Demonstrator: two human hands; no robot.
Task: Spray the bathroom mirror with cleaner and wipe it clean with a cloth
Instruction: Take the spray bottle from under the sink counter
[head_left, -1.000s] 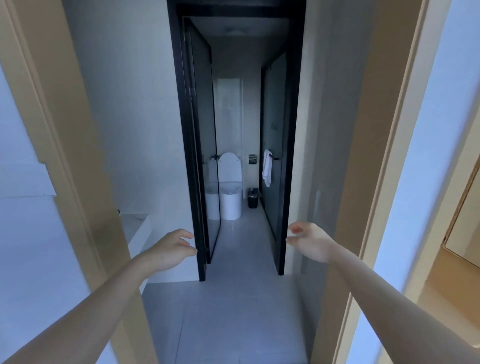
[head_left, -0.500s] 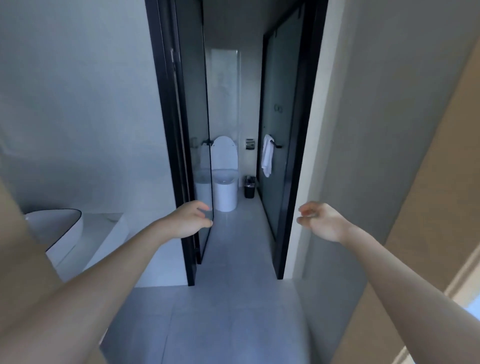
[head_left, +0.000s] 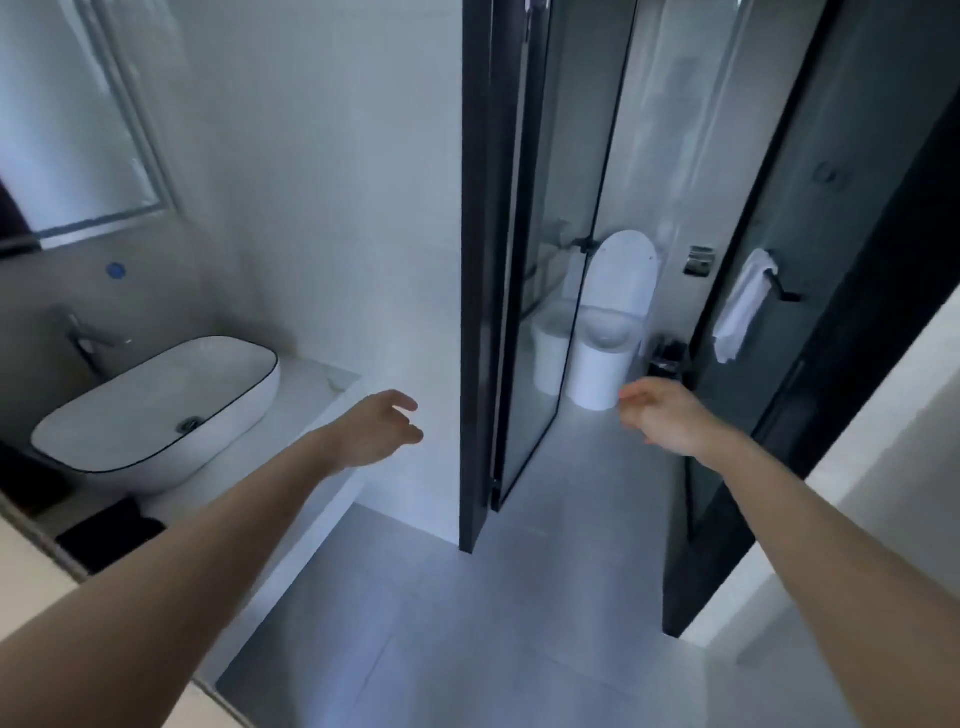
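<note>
The bathroom mirror (head_left: 72, 119) hangs on the left wall, framed in pale metal, above a white basin (head_left: 156, 410) with a black rim. My left hand (head_left: 376, 431) is stretched out in front of me, empty, fingers loosely apart, to the right of the basin counter. My right hand (head_left: 665, 421) is also held out and empty, fingers apart, in front of the glass doorway. A dark folded cloth (head_left: 111, 535) lies on the counter near the basin's front. I see no spray bottle.
A black-framed glass door (head_left: 540, 291) stands ajar ahead; behind it are a white toilet (head_left: 608, 332), a small black bin (head_left: 667, 358) and a white towel (head_left: 743, 306) on a bar. A faucet (head_left: 88, 338) rises behind the basin. Grey floor tiles (head_left: 467, 623) lie underfoot.
The view has moved forward through the doorway and turned left. The mirror and whole basin have come into sight. Both hands stay raised and empty.
</note>
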